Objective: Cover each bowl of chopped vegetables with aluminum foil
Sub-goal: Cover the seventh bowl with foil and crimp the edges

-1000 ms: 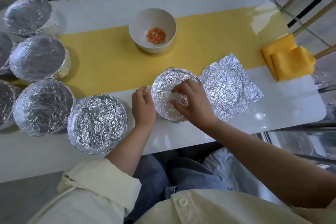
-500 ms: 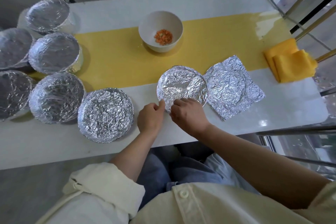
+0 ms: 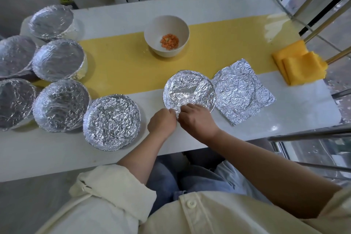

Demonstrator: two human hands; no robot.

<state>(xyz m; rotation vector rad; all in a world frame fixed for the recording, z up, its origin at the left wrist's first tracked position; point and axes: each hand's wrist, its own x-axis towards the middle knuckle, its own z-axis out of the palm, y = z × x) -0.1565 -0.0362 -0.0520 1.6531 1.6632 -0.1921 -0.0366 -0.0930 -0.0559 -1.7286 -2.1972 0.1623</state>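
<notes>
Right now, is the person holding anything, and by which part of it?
Yes. The left hand and the right hand both pinch the foil-covered bowl at its near rim, side by side, where the foil folds over the edge.

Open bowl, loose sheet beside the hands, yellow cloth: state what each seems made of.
Open bowl: likely ceramic or melamine, matte off-white, smooth thick rim. Loose sheet: aluminum foil, shiny, finely crinkled. Yellow cloth: soft fabric, matte, folded in layers.
</notes>
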